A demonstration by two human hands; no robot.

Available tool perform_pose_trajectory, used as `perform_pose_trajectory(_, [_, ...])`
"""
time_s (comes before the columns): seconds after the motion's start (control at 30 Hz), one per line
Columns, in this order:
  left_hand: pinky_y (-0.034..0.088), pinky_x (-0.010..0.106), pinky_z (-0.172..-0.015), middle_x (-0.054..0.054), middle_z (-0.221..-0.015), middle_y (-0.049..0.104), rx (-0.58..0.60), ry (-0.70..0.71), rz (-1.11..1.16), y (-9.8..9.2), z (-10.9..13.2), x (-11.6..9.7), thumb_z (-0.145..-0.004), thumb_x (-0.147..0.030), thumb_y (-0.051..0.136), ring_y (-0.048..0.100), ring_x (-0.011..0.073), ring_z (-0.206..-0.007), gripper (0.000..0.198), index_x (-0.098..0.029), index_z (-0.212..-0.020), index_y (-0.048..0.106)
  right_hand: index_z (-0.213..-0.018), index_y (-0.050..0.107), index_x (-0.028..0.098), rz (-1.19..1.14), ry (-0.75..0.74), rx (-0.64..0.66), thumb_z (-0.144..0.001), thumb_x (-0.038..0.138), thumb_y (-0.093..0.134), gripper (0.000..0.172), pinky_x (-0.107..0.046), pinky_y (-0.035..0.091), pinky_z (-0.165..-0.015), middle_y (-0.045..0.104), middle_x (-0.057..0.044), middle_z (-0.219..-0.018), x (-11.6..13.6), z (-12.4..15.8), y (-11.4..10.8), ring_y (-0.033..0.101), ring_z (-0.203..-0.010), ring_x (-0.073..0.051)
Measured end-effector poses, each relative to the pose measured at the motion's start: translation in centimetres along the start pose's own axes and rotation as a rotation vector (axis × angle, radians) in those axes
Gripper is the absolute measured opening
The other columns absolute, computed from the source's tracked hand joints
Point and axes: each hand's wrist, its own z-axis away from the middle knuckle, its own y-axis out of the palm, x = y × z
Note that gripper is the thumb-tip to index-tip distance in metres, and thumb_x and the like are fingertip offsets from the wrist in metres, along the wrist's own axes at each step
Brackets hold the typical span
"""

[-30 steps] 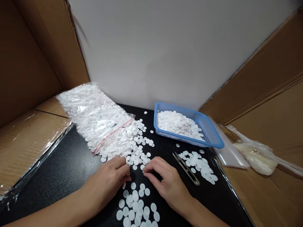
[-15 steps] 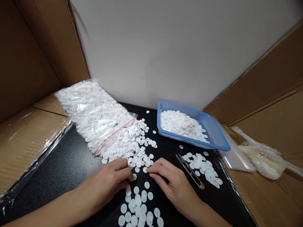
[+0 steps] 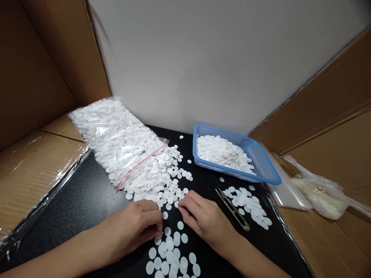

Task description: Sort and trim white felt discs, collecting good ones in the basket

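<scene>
My left hand (image 3: 137, 224) is curled, its thumb and fingertips pinched together just above loose white discs; whether a disc is between them is hidden. With finger and thumb together, my right hand (image 3: 203, 218) grips the edge of a small white round disc (image 3: 176, 204) at the near end of the spilled pile. Between and below the hands lies a group of flat white discs (image 3: 169, 256) on the black tabletop. A clear zip bag (image 3: 116, 131) with a red closure line spills more discs (image 3: 156, 175) toward my hands.
A blue plastic basket (image 3: 269, 178) holds a heap of white discs at the back right. Thread snips (image 3: 233, 210) lie beside another small pile of discs (image 3: 251, 206). Cardboard walls (image 3: 319, 88) flank the table, with a tied plastic bag (image 3: 321, 197) at the right.
My right hand has shifted slightly left and up, its fingers now at a disc by the pile's edge. My left fingertips have moved slightly downward and closed together.
</scene>
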Motion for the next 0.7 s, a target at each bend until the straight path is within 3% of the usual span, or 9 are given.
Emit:
perform_pose_trajectory(0.1, [0.043, 0.023, -0.069, 0.001, -0.089, 0.062, -0.158, 0.067, -0.081, 0.4, -0.2, 0.0, -0.097, -0.01, 0.053, 0.058, 0.0145, -0.079, 0.013, -0.02, -0.091, 0.059, -0.093, 0.065, 0.017, 0.026, -0.036, 0.0, -0.101, 0.015, 0.047, 0.02, -0.023, 0.051, -0.06, 0.062, -0.003, -0.08, 0.1, 0.0, 0.0, 0.062, -0.064, -0.014])
perform_pose_trajectory(0.17, [0.041, 0.027, -0.07, 0.002, -0.087, 0.063, -0.182, 0.131, -0.201, 0.5, -0.3, 0.0, -0.098, -0.009, 0.05, 0.055, 0.0166, -0.078, 0.016, -0.02, -0.09, 0.059, -0.095, 0.065, 0.017, 0.03, -0.042, 0.013, -0.101, 0.017, 0.048, 0.018, -0.024, 0.051, -0.061, 0.064, -0.004, -0.081, 0.1, 0.0, -0.1, 0.063, -0.065, -0.014])
perform_pose_trajectory(0.27, [0.04, 0.029, -0.07, 0.002, -0.085, 0.063, -0.102, 0.168, -0.305, 0.0, -0.5, 0.1, -0.1, -0.011, 0.051, 0.053, 0.0179, -0.076, 0.019, -0.019, -0.086, 0.061, -0.096, 0.065, 0.017, 0.013, -0.028, 0.032, -0.102, 0.015, 0.046, 0.02, -0.024, 0.051, -0.061, 0.065, -0.005, -0.081, 0.1, 0.1, -0.2, 0.064, -0.067, -0.015])
perform_pose_trajectory(0.47, [0.042, 0.026, -0.072, 0.001, -0.087, 0.063, -0.018, 0.148, -0.251, -1.2, -0.5, 0.0, -0.095, -0.009, 0.06, 0.057, 0.0166, -0.082, 0.014, -0.02, -0.092, 0.068, -0.088, 0.063, 0.018, 0.0, -0.007, -0.013, -0.1, 0.012, 0.044, 0.023, -0.024, 0.047, -0.056, 0.06, -0.002, -0.075, 0.1, -0.1, 0.1, 0.057, -0.06, -0.013])
perform_pose_trajectory(0.6, [0.041, 0.028, -0.07, 0.0, -0.085, 0.061, 0.037, 0.132, -0.317, -0.8, -0.4, -0.4, -0.09, -0.014, 0.071, 0.056, 0.0182, -0.08, 0.009, -0.021, -0.086, 0.066, -0.084, 0.059, 0.019, -0.082, 0.067, -0.06, -0.095, 0.007, 0.045, 0.021, -0.022, 0.043, -0.053, 0.056, 0.0, -0.074, 0.1, -0.1, 0.0, 0.053, -0.057, -0.011])
perform_pose_trajectory(0.7, [0.04, 0.028, -0.069, 0.0, -0.084, 0.061, 0.053, 0.124, -0.331, -0.2, -0.3, -0.5, -0.091, -0.012, 0.068, 0.055, 0.0183, -0.08, 0.012, -0.02, -0.082, 0.064, -0.082, 0.058, 0.019, -0.144, 0.062, -0.055, -0.091, 0.006, 0.047, 0.019, -0.021, 0.041, -0.051, 0.055, 0.0, -0.073, 0.3, 0.1, -0.3, 0.051, -0.056, -0.01])
